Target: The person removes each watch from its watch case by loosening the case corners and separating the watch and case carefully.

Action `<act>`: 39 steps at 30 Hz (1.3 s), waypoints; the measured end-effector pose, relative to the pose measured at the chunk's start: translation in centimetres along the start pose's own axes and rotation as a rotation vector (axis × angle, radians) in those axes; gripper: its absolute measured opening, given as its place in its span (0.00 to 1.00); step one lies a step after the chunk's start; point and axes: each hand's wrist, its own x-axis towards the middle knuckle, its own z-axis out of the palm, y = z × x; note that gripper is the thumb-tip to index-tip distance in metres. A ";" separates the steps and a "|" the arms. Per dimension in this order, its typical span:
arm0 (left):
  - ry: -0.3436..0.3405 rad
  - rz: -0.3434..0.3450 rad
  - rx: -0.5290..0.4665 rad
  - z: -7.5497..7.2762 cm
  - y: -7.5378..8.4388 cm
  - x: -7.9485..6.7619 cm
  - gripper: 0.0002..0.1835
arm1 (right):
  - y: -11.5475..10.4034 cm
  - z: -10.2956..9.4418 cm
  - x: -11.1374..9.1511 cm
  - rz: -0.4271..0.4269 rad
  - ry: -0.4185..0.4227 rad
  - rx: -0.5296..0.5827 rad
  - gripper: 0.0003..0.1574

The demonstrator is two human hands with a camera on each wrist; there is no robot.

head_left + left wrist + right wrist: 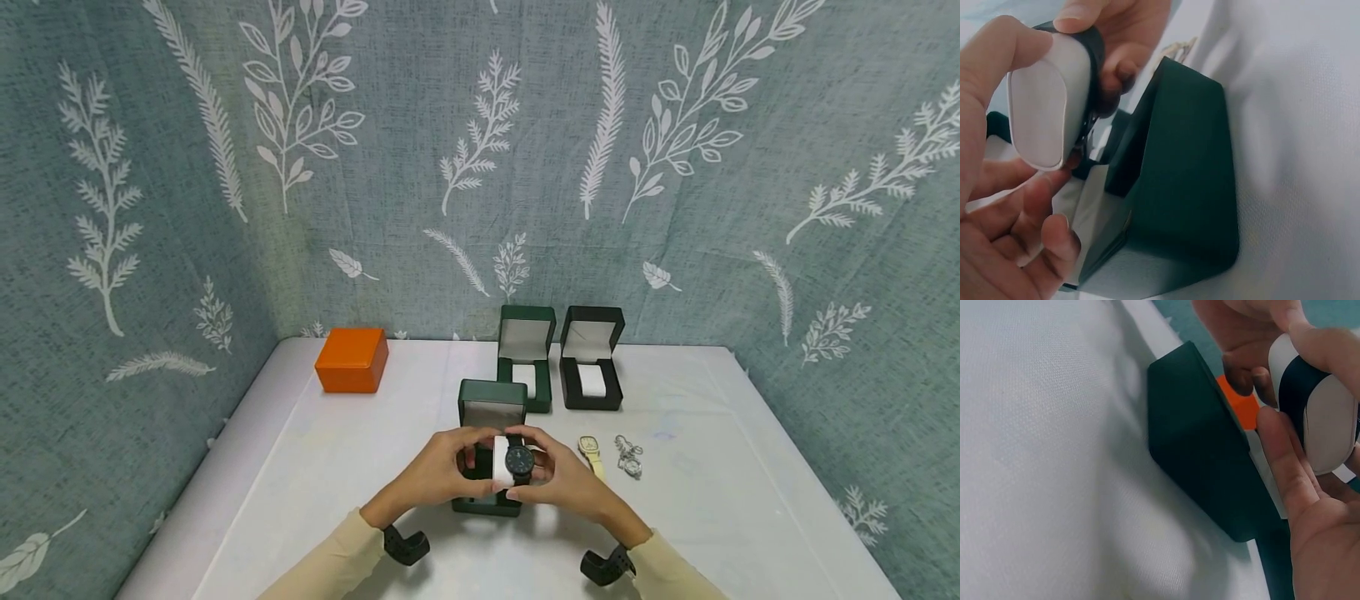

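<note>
Both hands hold a white watch cushion (501, 461) above an open dark green watch box (491, 400). A black wristwatch (519, 459) with a dark dial is wrapped round the cushion, towards its right end. My left hand (442, 471) grips the cushion's left part, its thumb pressed on the white side (1038, 119). At the other end, my right hand (570, 483) pinches the watch and cushion, with its thumb near the black strap (1297, 387). The box's green outer wall (1191, 169) stands just beneath the hands.
Behind stand another open green box (527, 333) and an open black box (592, 333), each with a white cushion. A closed orange box (352, 360) sits back left. Right of the hands lie a gold-coloured watch (590, 450) and a silver watch (630, 458).
</note>
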 end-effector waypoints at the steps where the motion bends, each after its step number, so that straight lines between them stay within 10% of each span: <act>1: 0.001 -0.002 0.001 0.0 0.0 0.0 0.36 | 0.0 0.0 0.0 -0.001 0.001 0.004 0.53; 14: -0.037 -0.060 -0.105 0.1 0.0 0.2 0.37 | -0.1 -0.1 -0.2 0.036 -0.015 0.059 0.53; 39: 0.034 -0.048 -0.013 0.6 0.4 0.2 0.36 | 0.0 -0.2 -0.4 -0.009 0.047 0.037 0.53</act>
